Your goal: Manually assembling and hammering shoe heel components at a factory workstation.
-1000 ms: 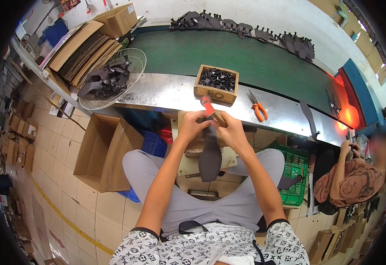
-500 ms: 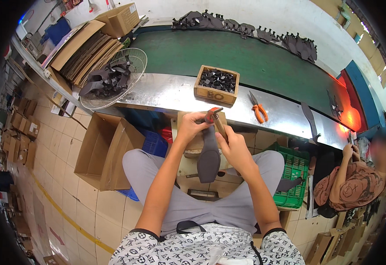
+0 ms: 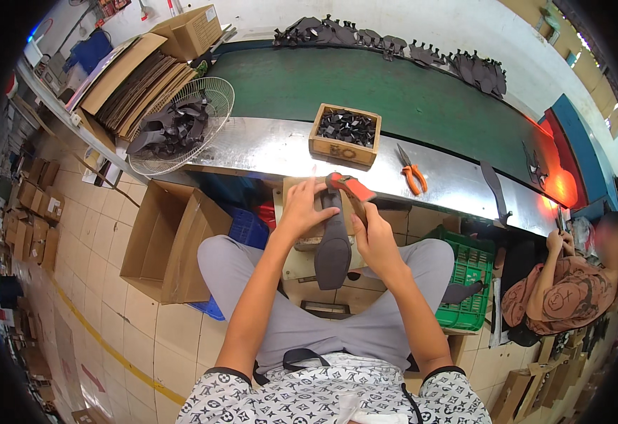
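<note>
Conveyor belt (image 3: pixel 393 99): big green belt arcing across the top of the frame, with a row of dark cut pieces (image 3: pixel 393 46) along its far edge.
Metal bench (image 3: pixel 266 148): shiny steel ledge just below the belt, running from centre left to the right side.
Cardboard box (image 3: pixel 164 244): open, on the tiled floor at left of centre, right beside the person's left knee.
Fan guard (image 3: pixel 213 99): white wire grille at upper left, used like a bowl, dark strap pieces piled in it.
Green crate (image 3: pixel 475 279): plastic, right of centre, next to the right knee.
Co-worker (image 3: pixel 563 290): seated at the far right edge, patterned top, a hand raised.
Wooden tray (image 3: pixel 344 145): small box on the bench above the hands, full of little black parts.
Dark sole piece (image 3: pixel 333 247): long dark shoe-shaped part, dead centre of frame, hanging down over the lap between both hands.
Left hand (image 3: pixel 305 208): fingers curled round the top left of the dark sole piece, gripping it.
Right hand (image 3: pixel 372 237): closed on the piece's right edge; fingers close to the red tool.
Red tool (image 3: pixel 350 186): small red thing at the top of the piece, just above the hands; can't tell which hand actually has it.
Orange pliers (image 3: pixel 412 171): lying on the bench, right of the tray, untouched.
</note>
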### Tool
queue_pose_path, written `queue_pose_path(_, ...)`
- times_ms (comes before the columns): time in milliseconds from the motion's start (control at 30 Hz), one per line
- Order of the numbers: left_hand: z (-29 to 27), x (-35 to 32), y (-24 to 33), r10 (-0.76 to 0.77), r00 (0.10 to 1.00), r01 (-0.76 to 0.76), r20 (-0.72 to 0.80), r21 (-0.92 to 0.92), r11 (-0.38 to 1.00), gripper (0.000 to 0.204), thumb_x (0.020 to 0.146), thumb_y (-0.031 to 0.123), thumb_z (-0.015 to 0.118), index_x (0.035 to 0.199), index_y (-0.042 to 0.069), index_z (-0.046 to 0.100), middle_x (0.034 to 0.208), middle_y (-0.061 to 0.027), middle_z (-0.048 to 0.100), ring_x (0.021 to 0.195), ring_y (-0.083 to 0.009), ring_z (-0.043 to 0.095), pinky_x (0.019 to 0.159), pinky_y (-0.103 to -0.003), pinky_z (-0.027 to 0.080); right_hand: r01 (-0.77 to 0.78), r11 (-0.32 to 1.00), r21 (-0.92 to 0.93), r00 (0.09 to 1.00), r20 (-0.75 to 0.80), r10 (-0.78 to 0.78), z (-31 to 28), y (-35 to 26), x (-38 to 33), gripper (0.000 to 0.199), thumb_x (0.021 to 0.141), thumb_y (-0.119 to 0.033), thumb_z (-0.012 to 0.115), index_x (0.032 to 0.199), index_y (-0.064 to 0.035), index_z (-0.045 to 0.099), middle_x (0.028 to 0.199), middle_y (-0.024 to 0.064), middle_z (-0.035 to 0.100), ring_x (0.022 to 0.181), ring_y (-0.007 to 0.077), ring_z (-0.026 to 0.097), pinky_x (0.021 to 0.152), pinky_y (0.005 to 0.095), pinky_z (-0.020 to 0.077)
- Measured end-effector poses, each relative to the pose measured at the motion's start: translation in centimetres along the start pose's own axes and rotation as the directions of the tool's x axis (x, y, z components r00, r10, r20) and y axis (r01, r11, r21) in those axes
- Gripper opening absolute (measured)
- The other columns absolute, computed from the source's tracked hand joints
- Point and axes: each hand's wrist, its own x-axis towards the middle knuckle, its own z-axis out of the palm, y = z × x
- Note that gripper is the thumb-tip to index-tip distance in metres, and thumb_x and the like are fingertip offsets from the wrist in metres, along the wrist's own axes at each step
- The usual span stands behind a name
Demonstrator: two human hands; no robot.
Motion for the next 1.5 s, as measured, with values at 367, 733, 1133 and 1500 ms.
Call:
queue_pose_path(367, 0.1, -1.1, -0.1, -0.025, 0.997, 0.007, 0.071, 0.250, 0.968, 0.093, 0.075, 0.049, 0.076, 0.147, 0.004, 0.038, 0.145, -0.0177, 0.044, 0.138, -0.0286, 0.038, 0.120, -0.053, 0.009, 0.409, 0.912, 0.010, 0.881, -0.264, -0.392, -5.7, -7.7, 0.9, 0.025, 0.100, -0.016, 0.054, 0.114, 0.0039, 0.053, 0.072, 0.0075, 0.057, 0.057, 0.0206, 0.055, 0.054, 0.0346, 0.0448)
queue_pose_path(733, 0.0, -0.9, -0.5, -0.034, 0.991, -0.016, 0.131, 0.364, 0.931, 0.116, 0.075, 0.051, 0.075, 0.154, 0.001, 0.007, 0.148, -0.0134, 0.046, 0.144, -0.0264, 0.031, 0.119, -0.058, 0.003, 0.440, 0.864, -0.245, 0.873, -0.108, -0.476, -6.4, -7.1, 3.8, 0.016, 0.093, -0.013, 0.062, 0.099, 0.0006, 0.055, 0.075, 0.0191, 0.065, 0.065, 0.0391, 0.065, 0.056, 0.0427, 0.0514)
queue_pose_path(1133, -0.4, -0.7, -0.4, -0.067, 0.983, 0.025, 0.170, 0.240, 0.970, 0.072, 0.074, 0.049, 0.074, 0.138, 0.026, 0.052, 0.142, 0.0001, 0.054, 0.145, -0.0337, 0.028, 0.117, -0.061, -0.003, 0.144, 0.983, -0.113, 0.989, -0.030, -0.148, -5.4, -4.4, 3.5, 0.020, 0.097, -0.016, 0.060, 0.106, 0.0023, 0.058, 0.067, 0.0166, 0.059, 0.056, 0.0311, 0.058, 0.053, 0.0379, 0.0438)
queue_pose_path(1500, -3.4, -7.6, 11.9, 0.166, 0.957, -0.089, 0.237, -0.307, 0.947, 0.023, 0.083, 0.010, 0.073, 0.105, 0.004, 0.074, 0.084, -0.0062, 0.063, 0.073, -0.0161, 0.060, 0.064, -0.027, 0.046, 0.152, 0.949, -0.277, 0.983, -0.061, -0.175, -3.0, 1.1, 2.4, 0.029, 0.089, -0.016, 0.068, 0.114, -0.0022, 0.063, 0.085, 0.0151, 0.066, 0.069, 0.0318, 0.064, 0.063, 0.0388, 0.0511)
